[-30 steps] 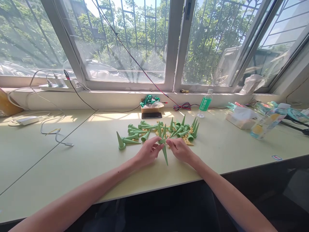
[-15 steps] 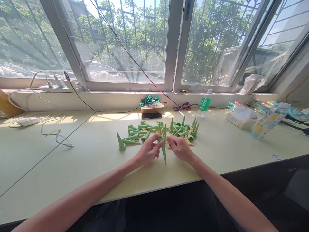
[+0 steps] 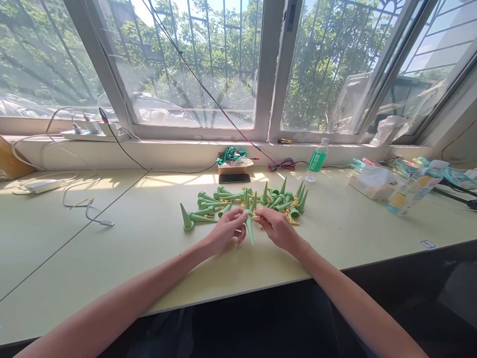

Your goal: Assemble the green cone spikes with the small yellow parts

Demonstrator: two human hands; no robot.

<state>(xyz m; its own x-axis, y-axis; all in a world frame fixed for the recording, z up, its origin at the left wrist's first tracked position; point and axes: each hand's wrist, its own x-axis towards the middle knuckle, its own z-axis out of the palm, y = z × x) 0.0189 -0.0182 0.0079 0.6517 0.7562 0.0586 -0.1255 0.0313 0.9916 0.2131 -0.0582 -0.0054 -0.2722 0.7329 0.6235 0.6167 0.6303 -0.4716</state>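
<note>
Left hand [image 3: 226,231]: pinching a green spike [image 3: 250,231] near its wide end!
Right hand [image 3: 276,227]: pinching a yellow piece [image 3: 255,217], right beside that spike!

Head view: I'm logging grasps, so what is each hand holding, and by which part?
The left hand holds a green spike by its wide end; the right hand appears to pinch a small yellow piece, gripped part unclear.

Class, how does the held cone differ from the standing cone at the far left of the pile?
The held cone points tip down, while the standing cone points tip up. The held cone is in the left hand; the standing cone rests on the table, untouched. Both are green and taper to a point.
</note>
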